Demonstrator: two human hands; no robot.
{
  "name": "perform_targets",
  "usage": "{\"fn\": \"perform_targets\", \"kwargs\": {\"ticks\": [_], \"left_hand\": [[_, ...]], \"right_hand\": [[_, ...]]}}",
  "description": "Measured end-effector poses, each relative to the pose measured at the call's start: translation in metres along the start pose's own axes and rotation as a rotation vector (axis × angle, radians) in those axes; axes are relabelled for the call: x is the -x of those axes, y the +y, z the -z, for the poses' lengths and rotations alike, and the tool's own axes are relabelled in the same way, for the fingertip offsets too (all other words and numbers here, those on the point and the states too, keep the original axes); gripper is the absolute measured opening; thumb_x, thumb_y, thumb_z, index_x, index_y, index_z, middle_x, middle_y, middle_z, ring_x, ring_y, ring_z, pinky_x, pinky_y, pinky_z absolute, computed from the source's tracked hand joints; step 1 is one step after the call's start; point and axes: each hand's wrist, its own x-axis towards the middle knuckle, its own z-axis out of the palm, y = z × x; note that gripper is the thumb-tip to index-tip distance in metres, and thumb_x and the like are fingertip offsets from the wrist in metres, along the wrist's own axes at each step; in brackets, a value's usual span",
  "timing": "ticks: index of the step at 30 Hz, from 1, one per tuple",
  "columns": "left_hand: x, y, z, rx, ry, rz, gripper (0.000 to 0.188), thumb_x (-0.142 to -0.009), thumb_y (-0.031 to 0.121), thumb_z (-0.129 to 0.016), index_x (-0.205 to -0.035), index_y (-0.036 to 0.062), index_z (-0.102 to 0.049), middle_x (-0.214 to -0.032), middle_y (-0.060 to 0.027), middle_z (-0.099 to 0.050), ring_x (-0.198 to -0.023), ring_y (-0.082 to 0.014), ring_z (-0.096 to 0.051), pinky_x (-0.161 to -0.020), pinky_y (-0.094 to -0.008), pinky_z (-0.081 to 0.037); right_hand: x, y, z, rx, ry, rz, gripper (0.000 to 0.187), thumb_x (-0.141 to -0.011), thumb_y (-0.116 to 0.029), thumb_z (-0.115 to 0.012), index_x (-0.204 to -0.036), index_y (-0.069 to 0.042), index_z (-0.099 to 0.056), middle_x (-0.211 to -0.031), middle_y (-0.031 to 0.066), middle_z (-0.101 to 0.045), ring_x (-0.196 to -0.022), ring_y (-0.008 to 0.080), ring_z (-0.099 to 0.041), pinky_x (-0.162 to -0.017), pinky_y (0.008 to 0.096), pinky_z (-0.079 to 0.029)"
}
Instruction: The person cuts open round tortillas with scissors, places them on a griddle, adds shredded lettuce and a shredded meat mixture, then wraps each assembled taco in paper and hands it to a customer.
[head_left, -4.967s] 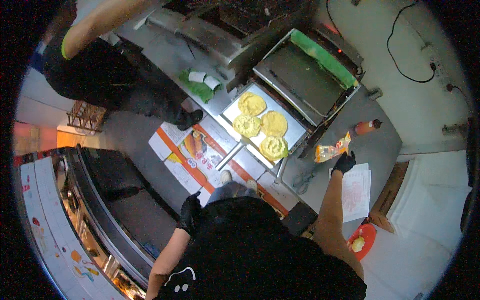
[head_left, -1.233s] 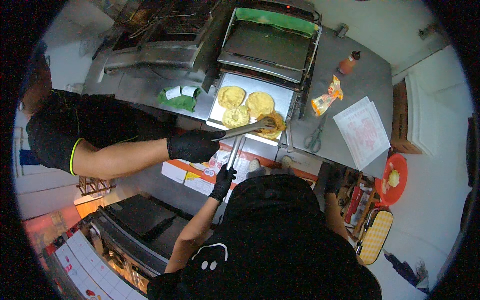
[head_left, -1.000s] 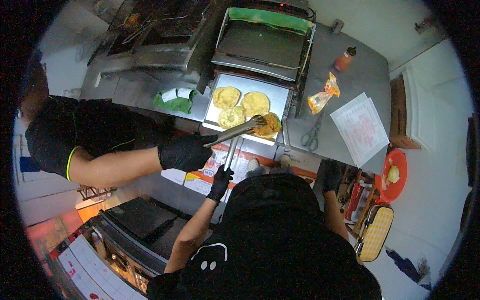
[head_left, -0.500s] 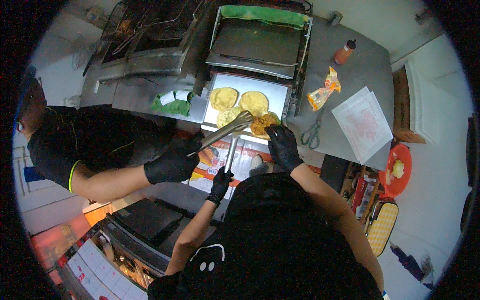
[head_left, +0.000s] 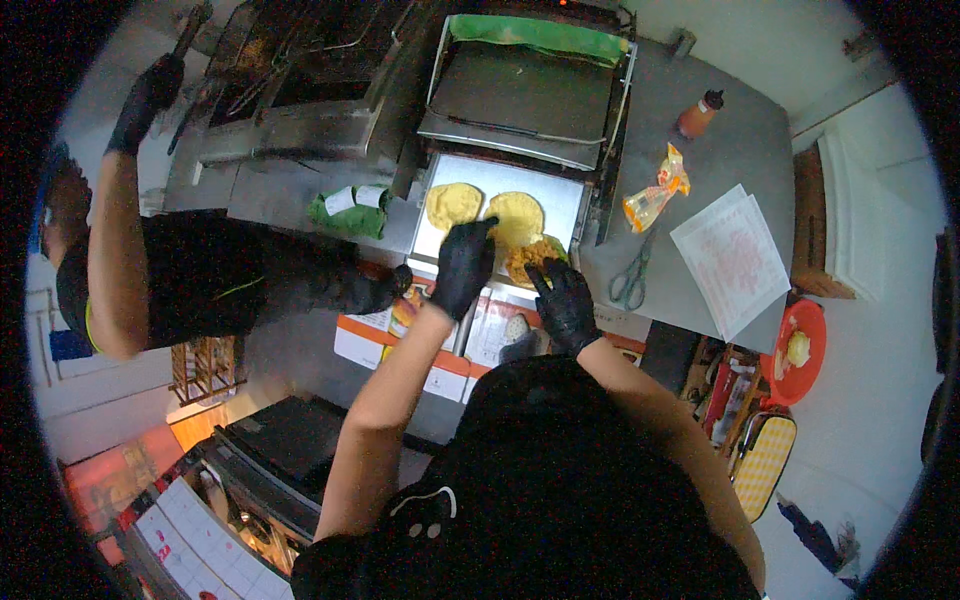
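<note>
A silver tray (head_left: 557, 178) with pale yellow bun halves lies before me, one bun half (head_left: 453, 205) at its left and another (head_left: 515, 215) in the middle. At the near right of the tray is a browned breaded patty (head_left: 528, 258) with a bit of green beside it. My right hand (head_left: 568, 308), black-gloved, has its bent fingers on the patty's right side. My left hand (head_left: 465, 268), also gloved, reaches over the tray's near left, covering what lies there; its fingers are mostly hidden. A metal handle (head_left: 463, 338) passes below my left wrist.
Beyond the tray stands a flat griddle (head_left: 525, 90). On the right counter are a sauce bottle (head_left: 700, 114), an orange-and-clear bag (head_left: 657, 190), scissors (head_left: 630, 280) and printed papers (head_left: 735, 260). A green cloth (head_left: 350, 212) lies left. A co-worker's gloved hand (head_left: 150, 95) is raised at far left.
My left hand has let go of the metal handle and moved up over the tray. The co-worker's tongs have left the patty, and that arm has swung far left. My right hand stays by the patty.
</note>
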Motion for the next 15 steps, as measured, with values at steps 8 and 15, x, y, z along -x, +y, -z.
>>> {"fn": "perform_targets", "kwargs": {"ticks": [8, 15], "left_hand": [[-0.061, -0.079, -0.089, -0.449, -0.430, 0.121, 0.032, -0.067, 0.025, -0.066, -0.094, 0.0095, -0.060, -0.088, -0.0093, -0.061, -0.087, -0.0293, -0.054, -0.073, -0.0410, -0.046], [-0.056, -0.053, -0.068, -0.061, -0.347, 0.142, 0.022, -0.079, 0.023, -0.054, -0.090, 0.0038, -0.056, -0.081, -0.0203, -0.059, -0.078, -0.0362, -0.058, -0.068, -0.0448, -0.047]], "right_hand": [[0.010, 0.003, -0.016, 0.017, 0.004, -0.010, 0.056, -0.074, -0.022, -0.062, -0.127, -0.011, -0.045, -0.120, 0.0189, -0.047, -0.114, 0.0327, -0.043, -0.097, 0.0433, -0.032], [0.005, -0.005, -0.013, -0.073, -0.081, -0.134, 0.033, -0.092, -0.018, -0.038, -0.122, -0.009, -0.048, -0.126, 0.0197, -0.044, -0.118, 0.0327, -0.040, -0.101, 0.0394, -0.030]]}}
